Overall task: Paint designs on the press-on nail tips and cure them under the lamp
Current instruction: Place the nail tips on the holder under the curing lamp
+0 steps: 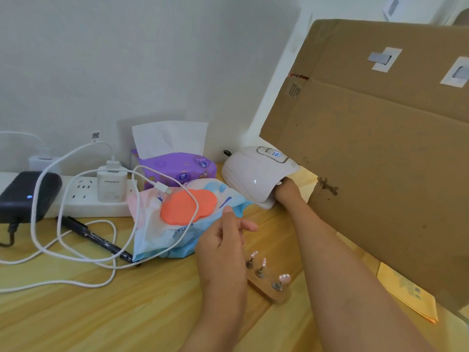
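Nail tips [284, 277] stand on a wooden holder [266, 292] at lower centre; the right hand [286, 191], fingers hidden inside the lamp [251, 174] so their grip cannot be told, should be held level and motionless, while the left hand [223, 240] hovers loosely curled, empty.

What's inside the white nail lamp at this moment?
The right hand reaches into the lamp; its fingers, and anything they hold, are hidden under the shell.
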Demonstrator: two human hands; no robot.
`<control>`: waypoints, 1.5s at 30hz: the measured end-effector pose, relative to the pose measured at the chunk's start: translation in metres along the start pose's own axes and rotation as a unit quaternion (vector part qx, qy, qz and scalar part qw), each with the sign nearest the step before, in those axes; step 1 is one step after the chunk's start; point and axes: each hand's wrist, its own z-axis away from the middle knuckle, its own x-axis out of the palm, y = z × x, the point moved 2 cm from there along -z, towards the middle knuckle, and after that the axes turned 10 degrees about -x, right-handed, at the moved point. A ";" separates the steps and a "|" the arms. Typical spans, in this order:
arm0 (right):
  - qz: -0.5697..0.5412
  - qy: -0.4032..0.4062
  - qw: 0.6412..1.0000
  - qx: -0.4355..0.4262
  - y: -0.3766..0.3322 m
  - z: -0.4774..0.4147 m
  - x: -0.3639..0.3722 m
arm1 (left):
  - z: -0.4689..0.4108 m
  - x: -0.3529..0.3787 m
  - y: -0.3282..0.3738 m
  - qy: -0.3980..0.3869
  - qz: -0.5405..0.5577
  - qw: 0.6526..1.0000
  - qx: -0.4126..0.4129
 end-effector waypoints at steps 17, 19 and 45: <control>0.107 0.067 0.991 0.037 0.057 0.072 -0.043 | 0.003 -0.001 0.001 -0.003 -0.001 1.000 0.000; 0.057 0.090 0.994 0.040 0.057 0.074 -0.042 | 0.002 -0.002 0.002 -0.003 0.003 1.000 0.000; -0.024 -0.336 0.936 -0.105 0.002 0.198 -0.098 | -0.001 -0.008 0.001 0.002 0.038 0.999 0.017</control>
